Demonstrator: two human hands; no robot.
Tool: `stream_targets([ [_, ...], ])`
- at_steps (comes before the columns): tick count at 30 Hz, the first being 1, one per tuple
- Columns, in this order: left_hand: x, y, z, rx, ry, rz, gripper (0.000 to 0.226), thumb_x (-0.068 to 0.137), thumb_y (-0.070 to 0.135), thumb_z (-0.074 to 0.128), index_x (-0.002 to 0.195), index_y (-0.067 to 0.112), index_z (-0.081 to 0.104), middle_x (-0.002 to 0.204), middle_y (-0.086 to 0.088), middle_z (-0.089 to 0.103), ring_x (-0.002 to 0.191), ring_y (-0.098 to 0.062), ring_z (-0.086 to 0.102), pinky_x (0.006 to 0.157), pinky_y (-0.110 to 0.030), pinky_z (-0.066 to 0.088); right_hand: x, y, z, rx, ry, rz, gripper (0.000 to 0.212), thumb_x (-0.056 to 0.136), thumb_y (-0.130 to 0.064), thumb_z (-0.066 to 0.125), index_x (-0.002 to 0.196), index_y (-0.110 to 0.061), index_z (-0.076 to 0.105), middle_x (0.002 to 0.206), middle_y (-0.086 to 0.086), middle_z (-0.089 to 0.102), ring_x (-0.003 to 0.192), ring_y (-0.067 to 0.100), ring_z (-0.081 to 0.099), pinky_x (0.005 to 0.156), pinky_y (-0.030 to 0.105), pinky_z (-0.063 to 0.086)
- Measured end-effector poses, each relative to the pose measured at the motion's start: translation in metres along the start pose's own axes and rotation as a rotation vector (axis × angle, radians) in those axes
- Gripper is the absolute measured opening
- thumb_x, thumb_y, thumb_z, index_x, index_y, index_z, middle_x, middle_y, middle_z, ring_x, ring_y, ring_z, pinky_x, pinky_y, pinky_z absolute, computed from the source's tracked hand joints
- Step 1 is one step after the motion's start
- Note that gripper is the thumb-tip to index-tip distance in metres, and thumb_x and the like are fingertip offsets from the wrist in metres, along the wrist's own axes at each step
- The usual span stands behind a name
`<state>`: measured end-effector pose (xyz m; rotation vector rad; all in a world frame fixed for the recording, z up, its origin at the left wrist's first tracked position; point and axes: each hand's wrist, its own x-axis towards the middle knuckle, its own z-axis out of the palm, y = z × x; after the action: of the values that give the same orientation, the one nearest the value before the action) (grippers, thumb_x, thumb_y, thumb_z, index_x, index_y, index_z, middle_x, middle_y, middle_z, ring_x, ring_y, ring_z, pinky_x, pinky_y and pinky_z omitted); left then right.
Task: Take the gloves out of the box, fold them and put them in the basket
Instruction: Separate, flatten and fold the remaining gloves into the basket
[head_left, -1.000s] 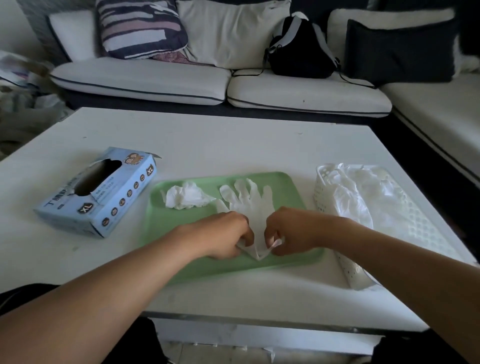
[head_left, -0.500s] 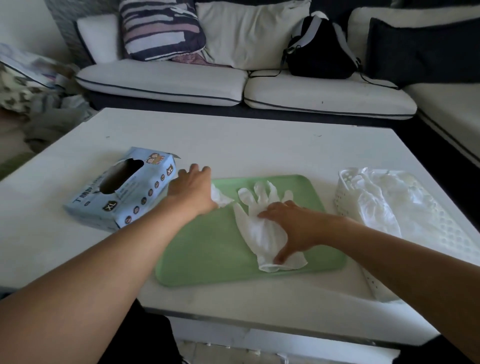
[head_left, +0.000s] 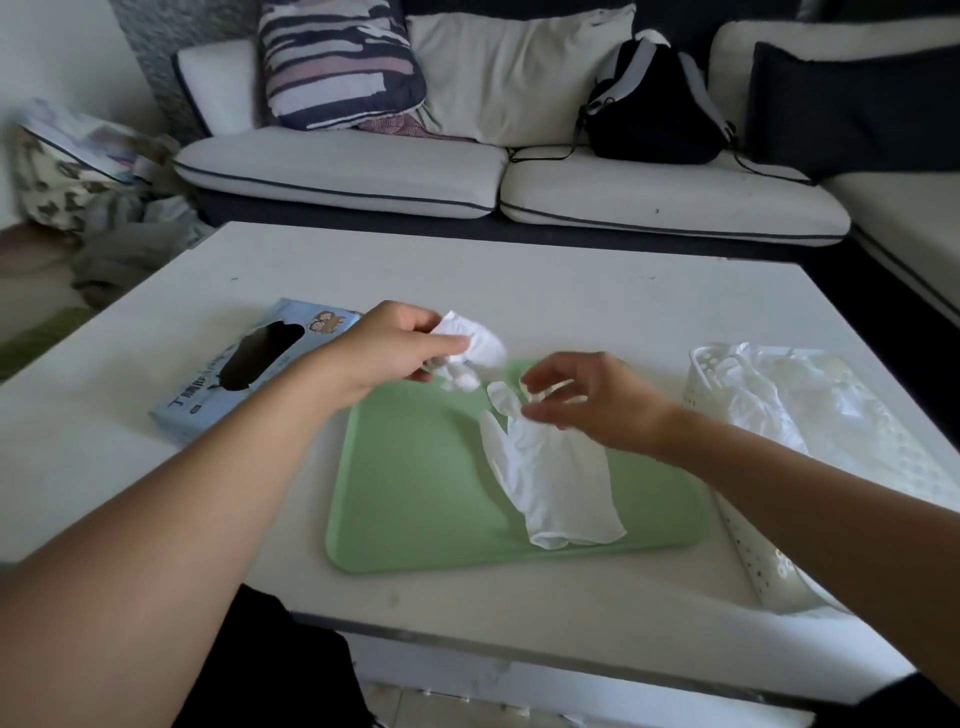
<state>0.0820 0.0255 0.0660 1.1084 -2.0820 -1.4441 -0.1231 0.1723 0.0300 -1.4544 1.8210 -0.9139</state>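
A white glove (head_left: 550, 478) lies flat on the green tray (head_left: 415, 499), fingers pointing away from me. My left hand (head_left: 395, 353) holds a second, crumpled white glove (head_left: 470, 351) lifted above the tray's far left corner. My right hand (head_left: 587, 400) hovers over the flat glove's fingers with its own fingers spread and loosely bent, holding nothing. The blue glove box (head_left: 249, 364) lies to the left of the tray with its dark opening facing up. The white perforated basket (head_left: 763, 561) stands to the right of the tray with several white gloves in it.
The white table (head_left: 571, 291) ends close in front of me. A sofa (head_left: 343, 171) with cushions and a black backpack (head_left: 654, 104) stands behind it. Bags and cloth lie on the floor at the left.
My left hand went from the flat glove's cuff to the crumpled glove and lifted it off the tray. My right hand left the flat glove and rose above its fingers.
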Motion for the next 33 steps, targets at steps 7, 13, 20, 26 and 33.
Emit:
stream_targets([
  [7, -0.024, 0.032, 0.019, -0.297, -0.249, 0.13, 0.015, 0.093, 0.011, 0.065, 0.104, 0.018, 0.072, 0.101, 0.003, 0.076, 0.097, -0.011, 0.07, 0.084, -0.025, 0.057, -0.002, -0.023, -0.018, 1.02, -0.211, 0.259, 0.064, 0.091, -0.055, 0.064, 0.133, -0.008, 0.058, 0.126, 0.015, 0.064, 0.113, 0.033, 0.065, 0.099, 0.049, 0.052],
  [13, -0.025, 0.032, 0.029, -0.022, -0.348, -0.023, 0.02, 0.1, 0.006, 0.056, 0.115, 0.0, 0.068, 0.11, -0.019, 0.074, 0.102, -0.027, 0.072, 0.092, -0.034, 0.059, -0.009, -0.033, -0.039, 0.858, 0.156, 0.143, 0.011, 0.093, -0.019, 0.068, 0.102, -0.014, 0.071, 0.094, 0.005, 0.072, 0.086, 0.025, 0.07, 0.087, 0.044, 0.057],
  [20, -0.024, 0.046, 0.043, 0.022, -0.151, -0.005, 0.061, 0.077, 0.07, 0.049, 0.119, 0.031, 0.067, 0.122, 0.012, 0.068, 0.12, -0.008, 0.059, 0.107, -0.04, 0.042, -0.024, -0.04, -0.049, 0.616, 0.307, -0.125, 0.014, 0.087, 0.003, 0.069, 0.095, -0.006, 0.074, 0.089, 0.016, 0.073, 0.078, 0.027, 0.069, 0.072, 0.034, 0.058],
  [26, -0.022, 0.055, 0.066, -0.318, -0.213, 0.221, 0.064, 0.074, 0.034, 0.089, 0.129, 0.019, 0.06, 0.116, -0.003, 0.073, 0.106, -0.018, 0.071, 0.099, -0.039, 0.056, -0.03, -0.058, -0.052, 0.686, 0.171, -0.113, 0.031, 0.087, 0.007, 0.067, 0.114, -0.008, 0.065, 0.104, 0.019, 0.068, 0.081, 0.028, 0.068, 0.072, 0.039, 0.059],
  [33, -0.022, 0.061, 0.078, -0.449, -0.053, 0.135, 0.02, 0.098, 0.036, 0.065, 0.102, 0.017, 0.068, 0.096, -0.001, 0.071, 0.086, -0.019, 0.07, 0.074, -0.029, 0.058, -0.03, -0.07, -0.055, 0.824, 0.186, -0.064, 0.04, 0.087, 0.004, 0.068, 0.125, -0.005, 0.058, 0.096, 0.015, 0.066, 0.083, 0.024, 0.07, 0.077, 0.033, 0.059],
])
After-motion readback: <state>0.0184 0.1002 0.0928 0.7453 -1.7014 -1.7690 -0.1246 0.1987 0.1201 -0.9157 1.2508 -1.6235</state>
